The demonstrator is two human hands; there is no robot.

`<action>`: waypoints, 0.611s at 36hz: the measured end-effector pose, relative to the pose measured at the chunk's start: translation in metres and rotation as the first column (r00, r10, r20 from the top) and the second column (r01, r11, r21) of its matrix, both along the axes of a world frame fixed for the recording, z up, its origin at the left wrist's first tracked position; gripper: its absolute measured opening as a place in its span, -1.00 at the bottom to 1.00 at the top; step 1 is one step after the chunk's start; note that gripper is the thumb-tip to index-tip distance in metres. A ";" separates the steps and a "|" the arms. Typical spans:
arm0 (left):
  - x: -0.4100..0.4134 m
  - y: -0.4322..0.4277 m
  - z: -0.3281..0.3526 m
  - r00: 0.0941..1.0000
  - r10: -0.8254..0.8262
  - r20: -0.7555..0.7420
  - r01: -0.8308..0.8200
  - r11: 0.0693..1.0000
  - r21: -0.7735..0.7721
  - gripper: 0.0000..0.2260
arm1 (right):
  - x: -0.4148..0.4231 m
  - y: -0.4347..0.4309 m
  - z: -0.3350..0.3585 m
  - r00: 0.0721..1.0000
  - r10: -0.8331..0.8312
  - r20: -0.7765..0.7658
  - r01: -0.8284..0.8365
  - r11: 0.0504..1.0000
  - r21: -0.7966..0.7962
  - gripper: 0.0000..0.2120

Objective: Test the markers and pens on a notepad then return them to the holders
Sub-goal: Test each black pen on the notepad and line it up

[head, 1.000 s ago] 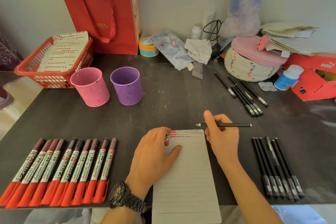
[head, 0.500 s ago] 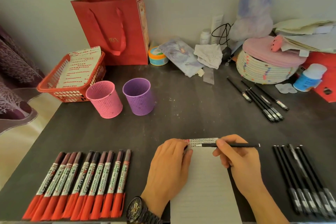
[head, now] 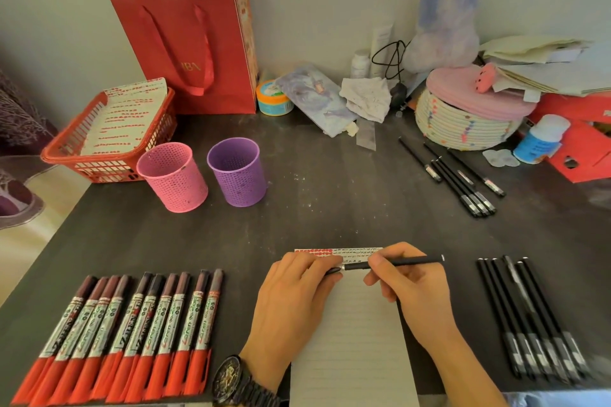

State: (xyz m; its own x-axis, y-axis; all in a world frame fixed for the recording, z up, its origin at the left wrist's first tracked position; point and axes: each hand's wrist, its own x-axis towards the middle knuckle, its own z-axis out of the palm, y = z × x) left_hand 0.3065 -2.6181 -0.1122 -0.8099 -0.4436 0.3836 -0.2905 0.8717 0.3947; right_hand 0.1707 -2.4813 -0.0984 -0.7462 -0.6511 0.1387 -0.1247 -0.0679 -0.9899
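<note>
At the near left edge of the dark table (head: 330,201), a row of red markers (head: 132,334) lies side by side, all capped. Behind them stand the pink holder (head: 173,178) and, just beside it, the purple holder (head: 238,172); nothing sticks up out of either.

In the middle, the left hand (head: 291,301) rests on the top left of the notepad (head: 353,340), its fingers curled and pinching a dark cap (head: 332,271). The cap meets the tip end of a black pen (head: 406,262), held level over the pad's top lines, where rows of red and black test marks show. The right hand (head: 413,291) grips the barrel, thumb and fingers closed round it.

Further right lie two groups of black pens (head: 529,317), one near, one far.

The step in hand appears to be the cap at the pen's tip; whether it is going on or coming off cannot be told. If on, the next move calls for a straight push until it seats, then a long reach across to a holder; if off, the tip must drop to a free spot on the pad.
</note>
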 end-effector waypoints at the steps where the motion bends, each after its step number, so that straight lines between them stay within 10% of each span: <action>1: 0.000 0.000 0.000 1.000 -0.002 -0.003 0.002 1.000 -0.003 -0.71 | 0.000 0.000 0.000 1.000 0.005 -0.007 -0.005 1.000 0.010 -0.77; 22: 0.003 -0.002 0.000 0.997 0.003 -0.078 -0.003 1.000 -0.005 -0.71 | -0.005 0.003 -0.003 0.995 0.091 0.041 -0.091 0.996 -0.016 -0.80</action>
State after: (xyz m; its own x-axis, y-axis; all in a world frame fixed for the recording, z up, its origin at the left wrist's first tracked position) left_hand 0.3094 -2.6197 -0.1123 -0.7760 -0.4439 0.4481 -0.2613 0.8728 0.4122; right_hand 0.1656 -2.4784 -0.1011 -0.6894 -0.7147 0.1181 -0.0758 -0.0910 -0.9930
